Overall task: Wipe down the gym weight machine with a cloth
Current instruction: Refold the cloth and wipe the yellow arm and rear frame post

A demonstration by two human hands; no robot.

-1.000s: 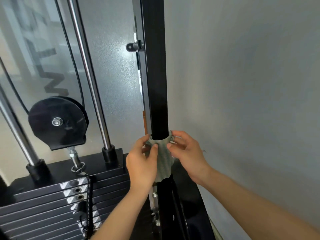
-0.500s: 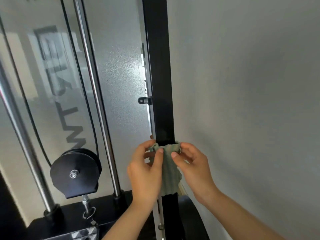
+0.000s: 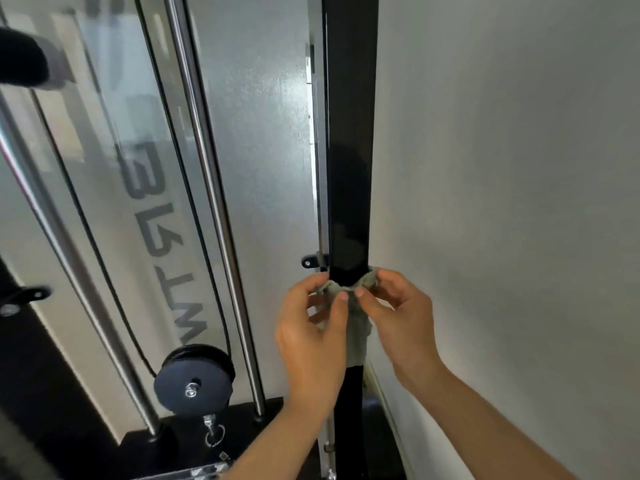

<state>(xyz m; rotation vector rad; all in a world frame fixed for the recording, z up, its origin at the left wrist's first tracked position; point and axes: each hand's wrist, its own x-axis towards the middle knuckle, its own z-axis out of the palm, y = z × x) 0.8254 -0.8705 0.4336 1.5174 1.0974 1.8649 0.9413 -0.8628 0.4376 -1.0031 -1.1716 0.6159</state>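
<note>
A plain, matte off-white wall (image 3: 502, 202) fills the right side, softly and evenly lit; a pale skirting strip (image 3: 388, 407) runs along its bottom edge.

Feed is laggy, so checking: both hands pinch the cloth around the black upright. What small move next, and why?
Probably slide the cloth upward along the black upright. The left hand and right hand pinch it wrapped round the post, and a long bare stretch rises above it; mind the small bracket beside the post.
</note>
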